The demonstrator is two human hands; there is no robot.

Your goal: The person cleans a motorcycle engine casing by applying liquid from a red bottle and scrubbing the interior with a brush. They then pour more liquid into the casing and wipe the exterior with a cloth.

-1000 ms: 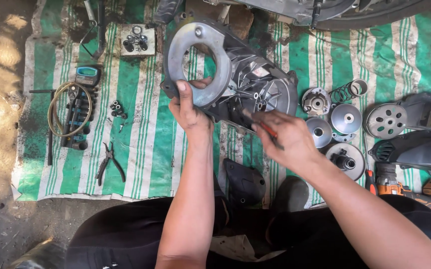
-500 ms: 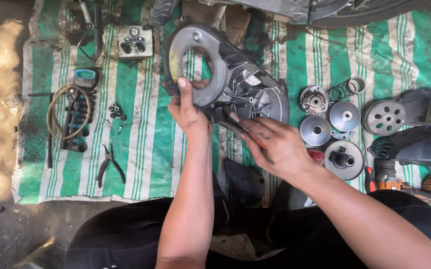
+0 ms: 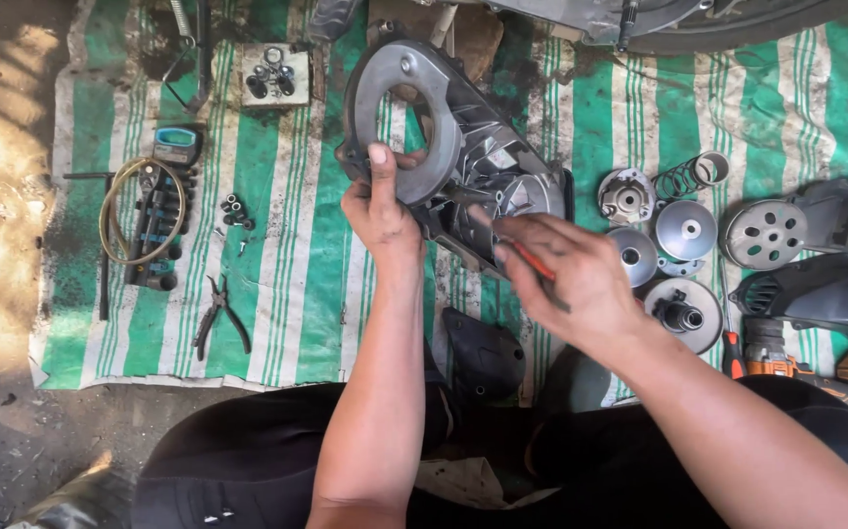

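Here the left hand [image 3: 380, 211] grips the grey engine cover [image 3: 463, 162] by its ring, tilted up near the mat's [image 3: 287, 294] top edge. The right hand [image 3: 571, 279] is closed on a red-handled tool [image 3: 532, 260], tip at the cover's inside. It looks like scraping or prying; steady hold needed.

A green-and-white striped tarp [image 3: 287, 294] lies spread over bare dirt ground [image 3: 3, 294], creased and stained dark with grease in its upper part. Sunlight falls in warm dappled patches on the dirt at the left, while the tarp sits mostly in shade. Along the top edge runs a dark tyre [image 3: 737, 24].
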